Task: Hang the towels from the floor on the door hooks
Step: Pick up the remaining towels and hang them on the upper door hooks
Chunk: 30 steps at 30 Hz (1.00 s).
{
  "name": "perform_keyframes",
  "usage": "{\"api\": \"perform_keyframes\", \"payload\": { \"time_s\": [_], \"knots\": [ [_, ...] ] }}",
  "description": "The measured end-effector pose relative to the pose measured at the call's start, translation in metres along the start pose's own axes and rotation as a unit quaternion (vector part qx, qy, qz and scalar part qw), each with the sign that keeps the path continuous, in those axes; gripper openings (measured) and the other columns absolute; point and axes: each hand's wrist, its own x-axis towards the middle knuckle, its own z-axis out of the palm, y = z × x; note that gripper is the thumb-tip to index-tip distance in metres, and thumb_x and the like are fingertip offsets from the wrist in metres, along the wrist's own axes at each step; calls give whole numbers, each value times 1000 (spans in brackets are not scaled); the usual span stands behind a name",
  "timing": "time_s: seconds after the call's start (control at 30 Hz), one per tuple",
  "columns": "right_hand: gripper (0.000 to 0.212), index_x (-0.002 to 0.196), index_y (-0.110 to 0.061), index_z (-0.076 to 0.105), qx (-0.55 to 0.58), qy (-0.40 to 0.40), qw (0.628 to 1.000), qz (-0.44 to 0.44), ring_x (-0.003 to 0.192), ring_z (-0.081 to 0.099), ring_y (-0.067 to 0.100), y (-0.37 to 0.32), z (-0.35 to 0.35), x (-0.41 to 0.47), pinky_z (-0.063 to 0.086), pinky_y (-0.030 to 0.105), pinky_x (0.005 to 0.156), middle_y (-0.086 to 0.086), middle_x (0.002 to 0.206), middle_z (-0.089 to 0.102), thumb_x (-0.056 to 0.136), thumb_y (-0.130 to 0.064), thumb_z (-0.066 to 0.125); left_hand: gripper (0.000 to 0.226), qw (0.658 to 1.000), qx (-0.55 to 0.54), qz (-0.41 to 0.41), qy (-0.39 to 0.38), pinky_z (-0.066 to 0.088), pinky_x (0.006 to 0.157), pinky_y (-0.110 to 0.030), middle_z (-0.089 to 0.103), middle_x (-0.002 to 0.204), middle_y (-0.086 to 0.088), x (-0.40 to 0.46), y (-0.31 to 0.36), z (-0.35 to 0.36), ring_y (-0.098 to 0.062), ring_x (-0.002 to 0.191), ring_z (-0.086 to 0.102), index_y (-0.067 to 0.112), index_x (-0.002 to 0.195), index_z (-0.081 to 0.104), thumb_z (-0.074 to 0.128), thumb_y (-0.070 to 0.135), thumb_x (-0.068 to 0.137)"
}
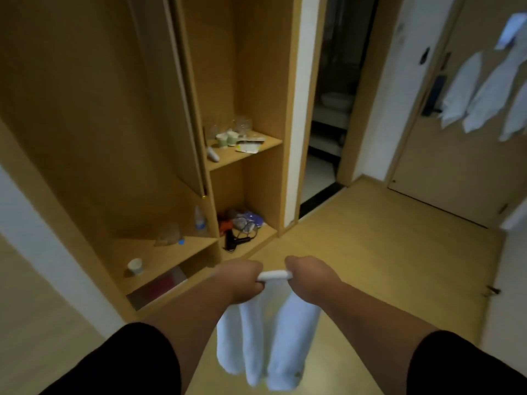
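A white towel (268,334) is gripped at its top edge by the left hand (239,280) and right hand (309,277), hanging above the floor (370,252); a loose grip could drop it before the far-right door (456,166) is reached

Hotel-like room: open wardrobe (159,138), bathroom doorway (336,109), cups (228,139)

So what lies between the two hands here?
In the head view, a short taut stretch of the white towel spans the gap between the left hand and the right hand; both grip it, and its folds hang below.
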Motion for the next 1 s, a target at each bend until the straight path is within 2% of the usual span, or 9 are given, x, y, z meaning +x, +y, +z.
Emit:
{"api": "perform_keyframes", "payload": {
  "time_s": [0.13, 0.23, 0.33, 0.43, 0.53, 0.63, 0.77, 0.93, 1.0],
  "knots": [
    [10, 87, -27, 47, -13, 16, 999, 37, 71, 47, 21, 87, -33, 15, 31, 27, 56, 0, 84, 57, 91, -34, 51, 19, 999, 37, 36, 13, 38, 64, -31, 62, 97, -1, 83, 45, -26, -16, 78, 51, 25, 101, 54, 47, 41, 92],
    [14, 87, -28, 50, -20, 31, 998, 54, 72, 50, 18, 149, -79, 29, 34, 26, 58, -4, 81, 55, 92, -41, 55, 17, 997, 41, 59, 35, 41, 64, -31, 62, 92, 2, 148, 85, -57, -15, 76, 53, 27, 99, 55, 50, 41, 91],
    [16, 87, -29, 50, -38, 24, 997, 64, 69, 52, 15, 207, -125, 40, 35, 25, 53, -10, 74, 49, 93, -44, 54, 17, 996, 39, 75, 38, 49, 68, -32, 62, 90, 4, 204, 125, -90, -15, 78, 58, 28, 99, 58, 51, 41, 90],
    [18, 87, -29, 52, -66, 16, 995, 74, 64, 51, 11, 255, -164, 44, 35, 25, 51, -8, 75, 53, 94, -46, 53, 15, 995, 39, 93, 26, 51, 69, -34, 61, 83, 4, 248, 165, -118, -16, 75, 59, 29, 86, 56, 48, 42, 91],
    [24, 87, -28, 53, -86, 28, 991, 98, 65, 53, 14, 299, -197, 46, 37, 28, 52, -7, 76, 56, 92, -51, 53, 25, 991, 49, 117, 32, 49, 63, -34, 58, 77, 5, 292, 200, -143, -16, 70, 57, 30, 71, 49, 45, 45, 91],
    [30, 87, -26, 57, -102, 55, 985, 124, 66, 57, 17, 341, -228, 49, 44, 32, 58, -6, 74, 57, 91, -56, 52, 25, 986, 57, 148, 54, 53, 70, -36, 60, 77, 5, 334, 233, -174, -18, 73, 59, 29, 78, 56, 46, 48, 91],
    [36, 87, -25, 58, -126, 77, 975, 164, 67, 58, 18, 399, -265, 63, 47, 34, 61, -6, 73, 57, 90, -60, 49, 21, 978, 59, 191, 53, 38, 55, -29, 59, 76, 6, 394, 277, -211, -14, 67, 54, 29, 83, 59, 49, 43, 93],
    [34, 84, -28, 53, -146, 87, 966, 193, 70, 57, 19, 468, -297, 101, 46, 34, 61, -7, 76, 57, 90, -61, 48, 26, 968, 55, 241, 41, 52, 72, -37, 66, 87, -1, 483, 308, -247, -21, 80, 63, 23, 95, 66, 50, 44, 93],
    [37, 85, -26, 53, -166, 100, 960, 203, 70, 57, 20, 498, -312, 123, 45, 32, 60, -6, 77, 58, 89, -63, 47, 31, 961, 52, 268, 45, 52, 73, -39, 66, 85, -3, 524, 316, -265, -23, 79, 63, 22, 95, 66, 51, 49, 92]
  ]
}}
